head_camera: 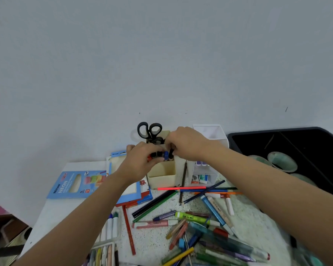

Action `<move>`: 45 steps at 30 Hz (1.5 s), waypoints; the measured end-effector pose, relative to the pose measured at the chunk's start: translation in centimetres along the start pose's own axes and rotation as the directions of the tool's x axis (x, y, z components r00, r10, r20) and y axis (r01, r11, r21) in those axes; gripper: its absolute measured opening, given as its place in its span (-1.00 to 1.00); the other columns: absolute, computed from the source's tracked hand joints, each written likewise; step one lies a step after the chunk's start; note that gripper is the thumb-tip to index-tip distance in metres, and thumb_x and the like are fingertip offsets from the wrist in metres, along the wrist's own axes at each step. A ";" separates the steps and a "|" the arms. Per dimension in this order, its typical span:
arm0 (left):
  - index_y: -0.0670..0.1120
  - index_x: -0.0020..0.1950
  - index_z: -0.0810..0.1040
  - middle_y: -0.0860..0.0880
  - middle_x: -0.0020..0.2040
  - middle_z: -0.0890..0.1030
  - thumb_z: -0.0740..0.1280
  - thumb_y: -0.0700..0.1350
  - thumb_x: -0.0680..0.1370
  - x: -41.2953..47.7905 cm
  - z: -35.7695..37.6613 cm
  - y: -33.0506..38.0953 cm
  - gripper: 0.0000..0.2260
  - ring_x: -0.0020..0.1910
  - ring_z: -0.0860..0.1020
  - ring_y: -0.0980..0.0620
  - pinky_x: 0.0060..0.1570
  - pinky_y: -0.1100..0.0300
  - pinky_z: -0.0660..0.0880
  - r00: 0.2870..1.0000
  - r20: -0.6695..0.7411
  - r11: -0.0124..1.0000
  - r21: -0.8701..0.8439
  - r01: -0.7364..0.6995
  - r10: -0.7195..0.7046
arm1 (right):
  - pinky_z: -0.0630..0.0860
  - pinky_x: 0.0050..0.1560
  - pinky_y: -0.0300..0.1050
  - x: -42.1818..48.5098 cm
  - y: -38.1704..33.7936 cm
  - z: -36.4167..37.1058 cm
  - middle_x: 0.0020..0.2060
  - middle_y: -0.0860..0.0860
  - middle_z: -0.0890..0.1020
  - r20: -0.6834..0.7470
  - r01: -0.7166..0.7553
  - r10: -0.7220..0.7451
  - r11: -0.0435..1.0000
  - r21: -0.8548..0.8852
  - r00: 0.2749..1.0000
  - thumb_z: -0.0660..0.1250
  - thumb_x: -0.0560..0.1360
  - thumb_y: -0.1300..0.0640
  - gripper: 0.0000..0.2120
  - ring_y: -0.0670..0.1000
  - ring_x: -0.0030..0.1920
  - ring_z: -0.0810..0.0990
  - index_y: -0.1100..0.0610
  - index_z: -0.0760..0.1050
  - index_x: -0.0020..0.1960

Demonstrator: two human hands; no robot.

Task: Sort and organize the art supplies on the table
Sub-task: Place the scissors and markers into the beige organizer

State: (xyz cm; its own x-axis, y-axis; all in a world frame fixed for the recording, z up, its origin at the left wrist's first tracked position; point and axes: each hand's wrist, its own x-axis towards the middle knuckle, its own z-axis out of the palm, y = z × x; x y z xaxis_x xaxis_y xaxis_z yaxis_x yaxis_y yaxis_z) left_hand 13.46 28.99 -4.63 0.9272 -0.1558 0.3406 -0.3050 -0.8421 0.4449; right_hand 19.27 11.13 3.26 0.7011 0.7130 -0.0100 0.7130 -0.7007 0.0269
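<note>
A cream desk organizer (162,178) stands at the back of the table with black scissors (150,131) upright in its rear compartment. My left hand (140,160) grips a bunch of markers (161,155) with black, blue and red caps over the organizer's middle compartment. My right hand (185,143) pinches the same bunch from the right. Loose coloured pencils (156,205), markers and crayons (192,217) lie scattered on the speckled tabletop (154,244) in front.
A blue neon pencil box (75,184) and other flat boxes lie left of the organizer. A white holder (211,134) and small clear drawers (204,175) stand to its right. A black bin (296,150) with tape rolls sits far right. White tray with chalks at bottom left.
</note>
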 end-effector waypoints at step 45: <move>0.12 0.10 0.63 0.19 -0.07 0.60 0.35 0.09 0.59 -16.3 2.2 5.0 -0.86 -0.07 0.53 0.24 -0.05 0.25 0.50 0.931 0.356 0.982 -0.127 0.139 -0.086 | 0.46 -0.13 -0.32 -19.6 -4.0 10.4 -0.18 -0.20 0.61 -0.020 -0.143 0.204 0.752 0.644 0.979 0.42 0.53 0.11 -0.93 -0.16 -0.10 0.55 -0.05 0.63 -0.07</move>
State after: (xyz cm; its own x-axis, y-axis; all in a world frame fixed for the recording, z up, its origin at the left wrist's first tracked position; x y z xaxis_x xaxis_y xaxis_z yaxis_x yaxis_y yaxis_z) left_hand -2.65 26.15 -9.78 0.9664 -0.2566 -0.0161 -0.1982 -0.7833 0.5892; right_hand 2.83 -0.30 -7.02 0.8314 0.5554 0.0160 0.4433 -0.6456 -0.6218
